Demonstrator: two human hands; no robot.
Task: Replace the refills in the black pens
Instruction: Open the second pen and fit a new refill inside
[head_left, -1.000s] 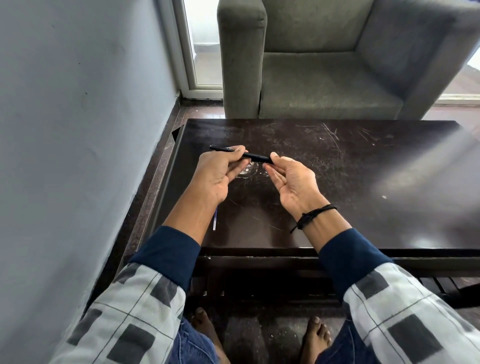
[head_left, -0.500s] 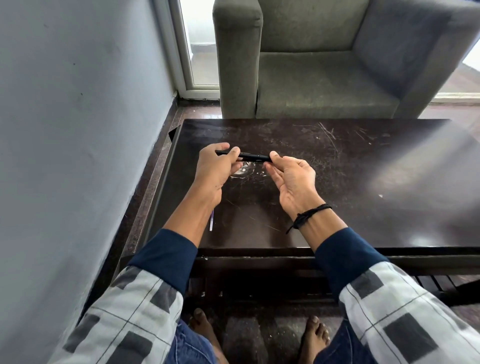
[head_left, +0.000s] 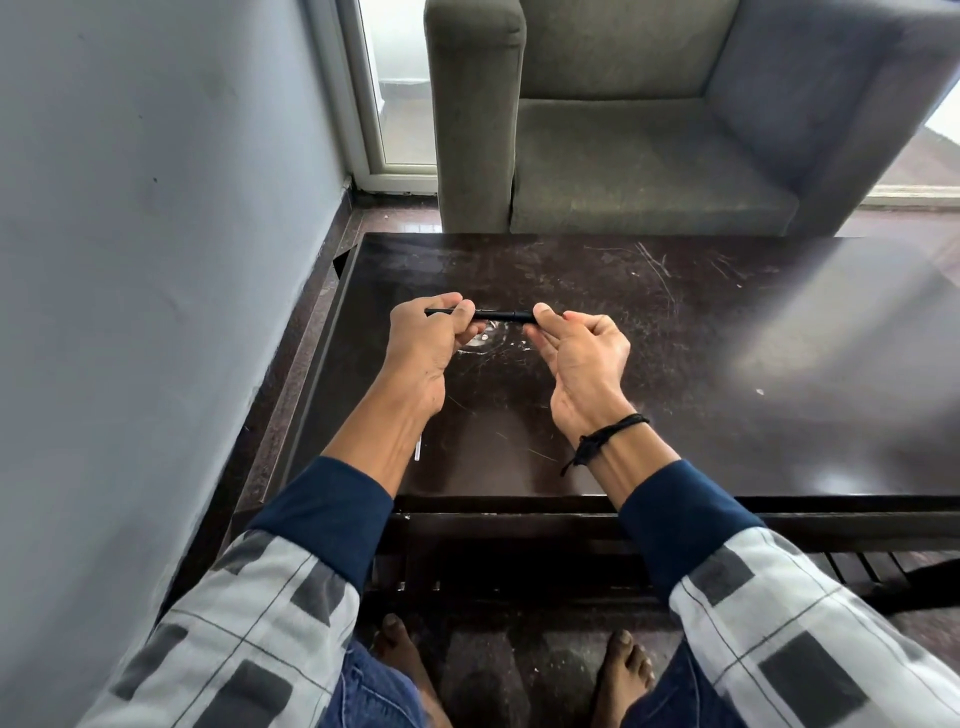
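A grey wall (head_left: 156, 260) closes off the left side and a grey armchair (head_left: 623, 156) stands beyond the far edge of the dark, scratched table (head_left: 727, 415), which carries the work. Over the table's left half, about midway between its far and near edges, both hands hold one black pen (head_left: 501, 315) level in the air, clear of the tabletop. The left hand (head_left: 421, 343) has its fingers curled round the pen's left part, with a slim end poking out past the knuckles. The right hand (head_left: 582, 358), palm turned up and with a dark cord band (head_left: 608, 431) at the wrist, pinches the pen's right end between thumb and fingertips. This looks like the step of opening or closing the barrel, though which of the two cannot be told. To do it well, one hand should hold its half fixed while the other turns, with the two halves kept in line so the thread does not bind. The work is best kept low over the table, since a small part that slips would be hard to find on the dark top. The only container in view is the pen's own barrel, and whether a refill sits inside it is hidden. One thin pale refill (head_left: 418, 451) lies loose toward the near left corner, just beside the left forearm and partly covered by it.
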